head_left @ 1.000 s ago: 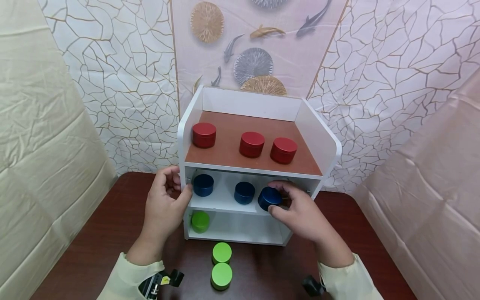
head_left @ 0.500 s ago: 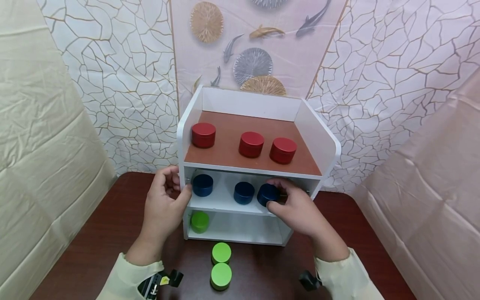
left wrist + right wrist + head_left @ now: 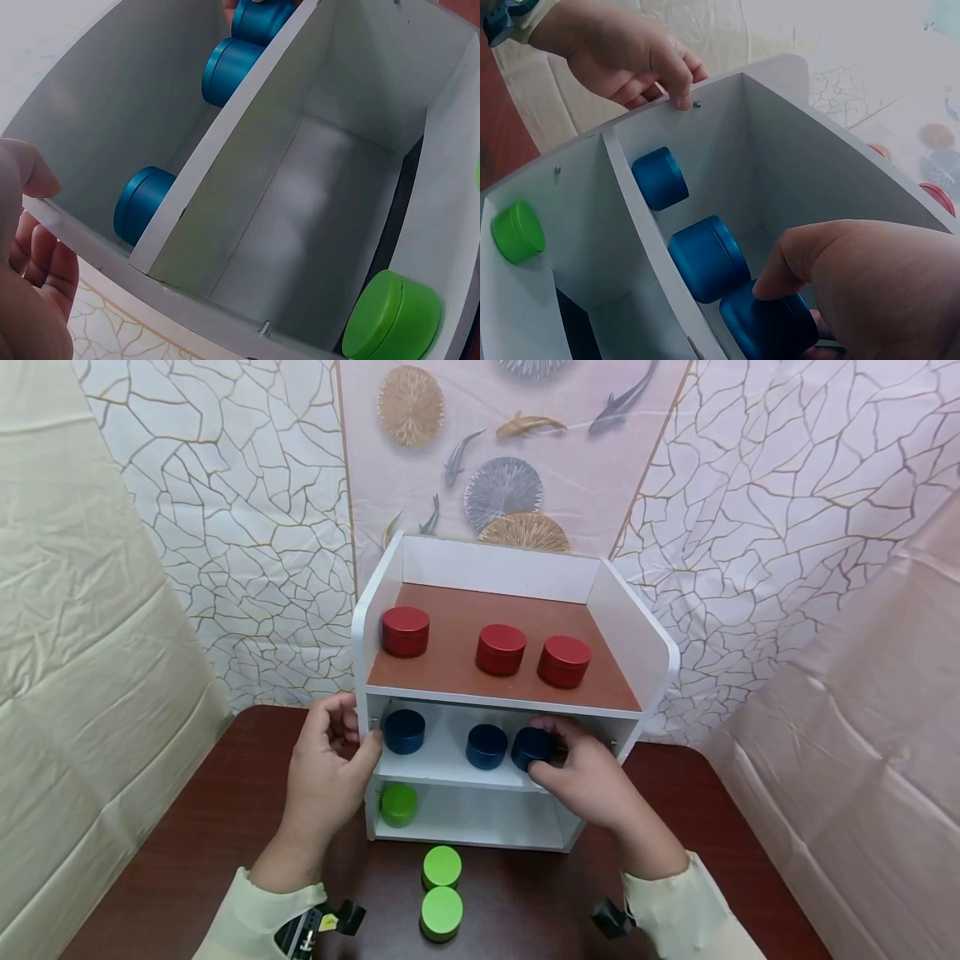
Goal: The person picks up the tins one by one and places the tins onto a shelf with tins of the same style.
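Note:
My right hand [image 3: 588,777] grips a round blue tin [image 3: 769,324] between thumb and fingers on the middle shelf [image 3: 442,766] of a white cabinet. Just left of it stands a second blue tin [image 3: 487,747], close beside it. A third blue tin [image 3: 404,732] sits at the shelf's left end. My left hand [image 3: 330,777] holds the cabinet's left side panel [image 3: 97,259], thumb on the inner face and fingers outside. One green tin [image 3: 394,315] rests on the bottom shelf at the left.
Three red tins, among them the middle one [image 3: 500,650], stand on the brown top shelf [image 3: 450,602]. In front of the cabinet, two green tins, the nearer one [image 3: 442,912] and the farther one [image 3: 442,867], are on the dark wooden table [image 3: 525,910]. Patterned cloth hangs behind.
The right hand has moved slightly left and inward, bringing the held blue tin from tilted at the shelf's front to level beside the middle one. The left hand has kept its hold.

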Demonstrator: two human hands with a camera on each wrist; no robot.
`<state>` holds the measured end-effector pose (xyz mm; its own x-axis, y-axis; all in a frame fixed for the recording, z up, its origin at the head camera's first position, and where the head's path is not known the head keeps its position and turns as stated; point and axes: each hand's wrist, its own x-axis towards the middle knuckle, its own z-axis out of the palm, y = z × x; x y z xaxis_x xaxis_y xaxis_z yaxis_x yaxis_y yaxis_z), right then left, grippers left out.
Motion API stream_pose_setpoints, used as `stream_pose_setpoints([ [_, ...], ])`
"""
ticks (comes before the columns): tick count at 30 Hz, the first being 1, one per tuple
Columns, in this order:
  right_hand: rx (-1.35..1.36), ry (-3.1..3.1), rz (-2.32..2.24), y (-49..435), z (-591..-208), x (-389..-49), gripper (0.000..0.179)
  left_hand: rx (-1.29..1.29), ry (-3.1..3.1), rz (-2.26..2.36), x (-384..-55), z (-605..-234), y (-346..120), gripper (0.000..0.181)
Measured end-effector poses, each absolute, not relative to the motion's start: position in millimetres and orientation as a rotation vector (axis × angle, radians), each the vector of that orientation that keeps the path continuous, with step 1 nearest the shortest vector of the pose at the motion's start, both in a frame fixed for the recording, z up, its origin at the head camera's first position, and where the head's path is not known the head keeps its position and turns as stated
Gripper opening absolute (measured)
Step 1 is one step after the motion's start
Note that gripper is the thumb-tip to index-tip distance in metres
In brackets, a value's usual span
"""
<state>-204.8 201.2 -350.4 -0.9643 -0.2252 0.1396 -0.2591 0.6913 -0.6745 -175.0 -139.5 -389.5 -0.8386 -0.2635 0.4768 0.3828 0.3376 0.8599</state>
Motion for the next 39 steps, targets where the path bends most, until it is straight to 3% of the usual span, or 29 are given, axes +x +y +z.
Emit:
stream_pose_setpoints([
  [39, 0.381, -2.862, 1.085, 199.9, -358.0, -206.9, 0.063, -0.118, -2.067, -1.549, -175.7, -391.0, -140.9, 0.048],
])
